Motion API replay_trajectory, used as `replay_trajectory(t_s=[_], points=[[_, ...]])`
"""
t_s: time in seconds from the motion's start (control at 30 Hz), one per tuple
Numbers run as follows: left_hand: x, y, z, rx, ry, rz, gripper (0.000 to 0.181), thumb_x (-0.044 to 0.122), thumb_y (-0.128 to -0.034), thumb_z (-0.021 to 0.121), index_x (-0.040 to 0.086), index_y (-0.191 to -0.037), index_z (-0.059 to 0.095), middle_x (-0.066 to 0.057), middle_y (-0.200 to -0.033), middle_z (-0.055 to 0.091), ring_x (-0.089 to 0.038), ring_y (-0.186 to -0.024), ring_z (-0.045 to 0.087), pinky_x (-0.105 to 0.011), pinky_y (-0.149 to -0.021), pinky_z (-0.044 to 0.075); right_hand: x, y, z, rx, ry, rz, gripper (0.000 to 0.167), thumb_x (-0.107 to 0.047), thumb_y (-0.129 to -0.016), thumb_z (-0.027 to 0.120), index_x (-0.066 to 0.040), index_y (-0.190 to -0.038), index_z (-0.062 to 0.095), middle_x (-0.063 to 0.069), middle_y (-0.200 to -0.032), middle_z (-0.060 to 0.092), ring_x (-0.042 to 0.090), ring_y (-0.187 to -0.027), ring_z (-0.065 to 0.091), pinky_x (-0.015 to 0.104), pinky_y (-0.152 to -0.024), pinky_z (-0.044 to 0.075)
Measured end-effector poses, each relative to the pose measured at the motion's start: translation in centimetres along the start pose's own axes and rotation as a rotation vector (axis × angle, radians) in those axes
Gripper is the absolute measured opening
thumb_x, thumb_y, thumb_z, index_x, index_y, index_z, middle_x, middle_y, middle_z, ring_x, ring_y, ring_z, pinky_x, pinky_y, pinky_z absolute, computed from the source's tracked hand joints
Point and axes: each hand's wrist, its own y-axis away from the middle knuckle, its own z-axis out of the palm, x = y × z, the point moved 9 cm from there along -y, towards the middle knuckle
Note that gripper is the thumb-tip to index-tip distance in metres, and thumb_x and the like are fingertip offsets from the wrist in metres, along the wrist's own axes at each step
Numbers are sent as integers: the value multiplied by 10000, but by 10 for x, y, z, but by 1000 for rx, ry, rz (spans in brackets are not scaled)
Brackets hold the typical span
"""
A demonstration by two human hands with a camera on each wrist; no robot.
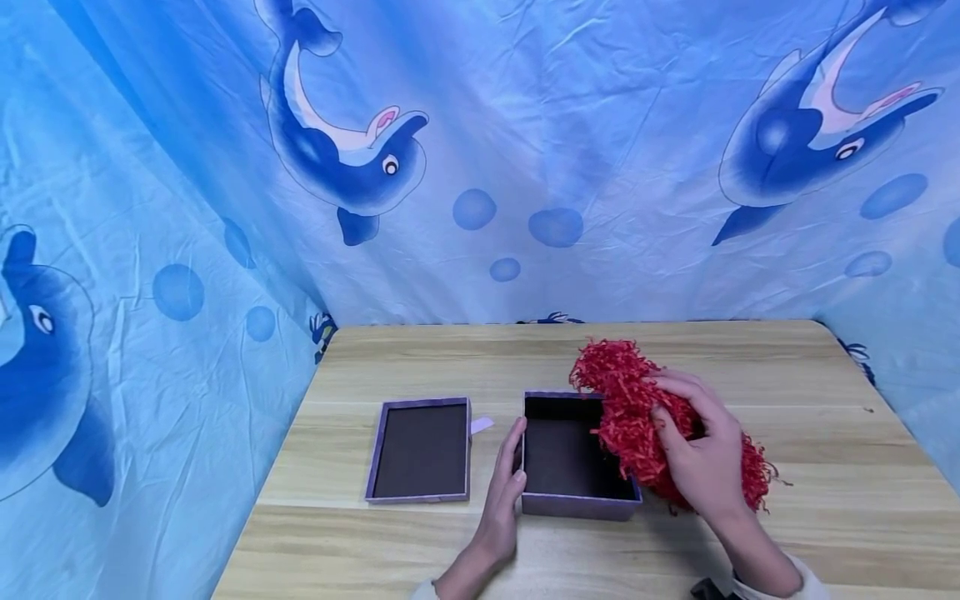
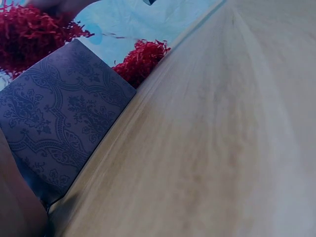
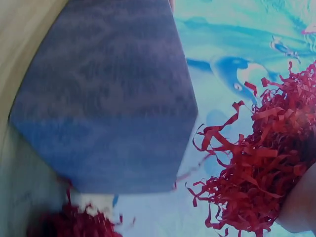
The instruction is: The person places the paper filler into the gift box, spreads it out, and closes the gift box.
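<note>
An open purple box with a dark inside stands on the table. My left hand rests along its left wall, fingers extended; in the left wrist view that hand is at the patterned box. My right hand grips a bunch of red shredded paper, raised over the box's right side. In the right wrist view the shreds hang from the hand, beside the box.
A shallow purple lid with a pale ribbon tab lies left of the box. More red shreds lie on the table right of it. A blue dolphin-print curtain stands behind the table. Something black is near the right sleeve.
</note>
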Motion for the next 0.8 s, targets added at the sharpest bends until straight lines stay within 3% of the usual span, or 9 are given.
replay_trajectory(t_s=[0.23,0.33,0.43,0.6,0.67,0.8], points=[[-17,3,0,-20,56,56,677,90,-1124,311,75,-1784,165,-176,-1847,161,-146,-1695,146,-162,-1301,119,4,7,28,-105,-6,26,399,265,-878,705,36,-1195,784,60,-1275,763,55,-1288,658,191,-1128,481],[-32,5,0,-23,99,15,684,132,-1141,326,146,-1799,140,-132,-1861,125,-171,-1699,136,-184,-1309,137,12,12,39,-166,47,29,433,243,-868,752,-23,-1206,800,122,-1261,766,61,-1266,665,161,-1122,473],[-41,6,0,-19,121,-51,684,184,-1155,341,234,-1805,136,-78,-1869,115,-164,-1696,155,-204,-1310,163,20,19,52,-258,137,27,448,185,-860,804,-94,-1210,815,85,-1272,772,140,-1236,698,152,-1102,483],[-23,3,1,-31,136,-78,697,200,-1149,328,143,-1801,91,-192,-1855,82,-285,-1692,169,-224,-1304,183,22,30,77,-460,348,-72,392,2,-872,894,-162,-1220,820,39,-1316,760,291,-1214,723,431,-1004,624],[-14,1,2,-35,125,-89,700,179,-1144,309,95,-1794,65,-233,-1846,63,-297,-1690,162,-235,-1307,179,20,33,86,-524,413,-124,385,-64,-875,917,-160,-1234,816,68,-1329,753,322,-1223,718,555,-986,625],[-13,1,4,-33,112,-127,706,180,-1138,303,123,-1799,62,-204,-1853,68,-263,-1688,176,-250,-1307,192,17,37,99,-606,481,-156,377,-162,-906,919,-159,-1267,810,98,-1352,746,353,-1254,707,638,-1044,582]])
